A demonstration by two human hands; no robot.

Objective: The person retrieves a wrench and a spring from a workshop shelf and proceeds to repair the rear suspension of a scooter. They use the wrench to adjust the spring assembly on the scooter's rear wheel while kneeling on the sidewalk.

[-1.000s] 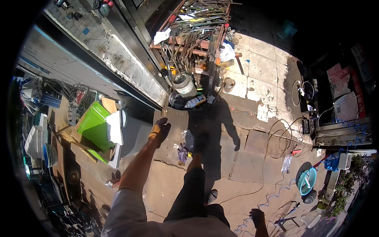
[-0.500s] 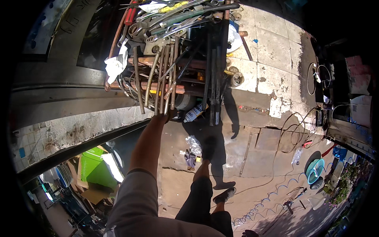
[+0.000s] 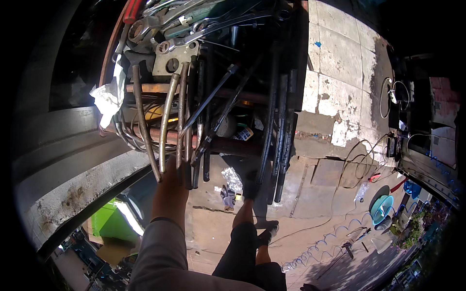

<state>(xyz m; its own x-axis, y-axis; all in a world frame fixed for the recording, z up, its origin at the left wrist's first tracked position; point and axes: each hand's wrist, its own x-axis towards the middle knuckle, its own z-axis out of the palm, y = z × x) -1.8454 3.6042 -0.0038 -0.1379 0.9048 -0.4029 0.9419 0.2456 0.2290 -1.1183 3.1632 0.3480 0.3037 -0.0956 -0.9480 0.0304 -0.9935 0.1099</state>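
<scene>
My left forearm [image 3: 167, 203] reaches up from the lower edge to a group of metal rods at the front of a rusty tool rack [image 3: 167, 133]. My left hand is mostly hidden behind the rods' lower ends and in shadow, so its grip does not show. Nearest to it are a brassy rod [image 3: 168, 121] and a brown rod [image 3: 147, 126]; a thinner steel rod [image 3: 208, 99] slants across the others. Farther right hang several dark rods [image 3: 279, 140]. My right hand cannot be made out in the view.
Ring spanners [image 3: 194, 39] are heaped above a drilled metal plate [image 3: 170, 60]. White crumpled paper [image 3: 109, 99] hangs at the rack's left side. On the ground lie clear plastic [image 3: 232, 179] and a dark glove-like item [image 3: 227, 198]. A turquoise basin [image 3: 382, 209] and blue coiled hose [image 3: 315, 254] lie right.
The view has come closer to the rack, and the rods now look larger and lower. My left forearm is still at the rods' lower ends.
</scene>
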